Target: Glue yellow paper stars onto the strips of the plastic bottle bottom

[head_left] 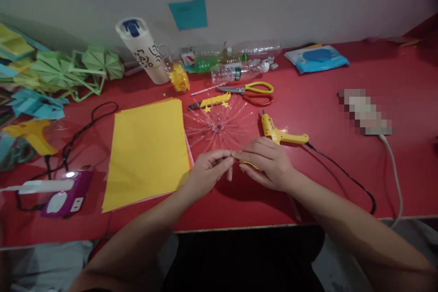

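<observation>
My left hand (212, 169) is closed, thumb pressed to the fingers, and whatever it pinches is too small to name. Its fingertips meet those of my right hand (267, 164), which is also closed, its fingers bent over the table. Yellow bits (249, 164) show under the right hand's fingers; I cannot tell whether it grips them. Just beyond both hands lies a clear plastic bottle top (218, 126), cut into strips that fan outward. Small yellow stars (207, 109) lie at its far side. A yellow glue gun (273, 131) rests right behind the right hand.
Yellow paper sheets (147, 155) lie left. Scissors (255, 90) and a yellow cutter (214, 100) lie behind the fanned plastic. Plastic bottles (236, 70), a tumbler (145, 52) and a wipes pack (318, 58) line the wall. A purple power strip (68, 196) and cords occupy the left side.
</observation>
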### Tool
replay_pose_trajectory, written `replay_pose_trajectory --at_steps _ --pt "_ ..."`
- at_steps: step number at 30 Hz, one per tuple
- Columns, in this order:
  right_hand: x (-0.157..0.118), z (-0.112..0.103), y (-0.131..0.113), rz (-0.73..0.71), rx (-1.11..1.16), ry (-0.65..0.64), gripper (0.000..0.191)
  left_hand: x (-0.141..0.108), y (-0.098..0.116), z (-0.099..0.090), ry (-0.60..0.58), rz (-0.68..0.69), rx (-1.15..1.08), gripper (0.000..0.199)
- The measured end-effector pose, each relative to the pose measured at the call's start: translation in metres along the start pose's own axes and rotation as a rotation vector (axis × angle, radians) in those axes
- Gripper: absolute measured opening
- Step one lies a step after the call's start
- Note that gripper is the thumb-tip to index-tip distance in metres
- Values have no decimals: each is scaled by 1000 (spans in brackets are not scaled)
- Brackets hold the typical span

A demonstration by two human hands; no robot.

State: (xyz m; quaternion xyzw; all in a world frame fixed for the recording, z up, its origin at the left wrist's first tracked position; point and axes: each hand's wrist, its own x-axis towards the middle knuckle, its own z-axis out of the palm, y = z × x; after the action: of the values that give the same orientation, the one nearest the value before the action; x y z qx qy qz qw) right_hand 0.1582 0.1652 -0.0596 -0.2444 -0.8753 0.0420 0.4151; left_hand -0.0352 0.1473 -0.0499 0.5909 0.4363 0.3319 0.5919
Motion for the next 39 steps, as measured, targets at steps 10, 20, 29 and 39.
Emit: replay_pose_trajectory --at_steps 10,20,29,39 --pt "2 6 -5 158 67 -7 11 -1 -8 6 23 127 220 25" --pt "2 8 -8 292 173 -1 16 0 -6 8 64 68 136 16" --pt "-15 -40 54 495 -535 -405 23 4 4 -9 280 136 29 14" --pt "-42 -49 86 552 -420 -488 24 5 7 -26 417 195 -43 6"
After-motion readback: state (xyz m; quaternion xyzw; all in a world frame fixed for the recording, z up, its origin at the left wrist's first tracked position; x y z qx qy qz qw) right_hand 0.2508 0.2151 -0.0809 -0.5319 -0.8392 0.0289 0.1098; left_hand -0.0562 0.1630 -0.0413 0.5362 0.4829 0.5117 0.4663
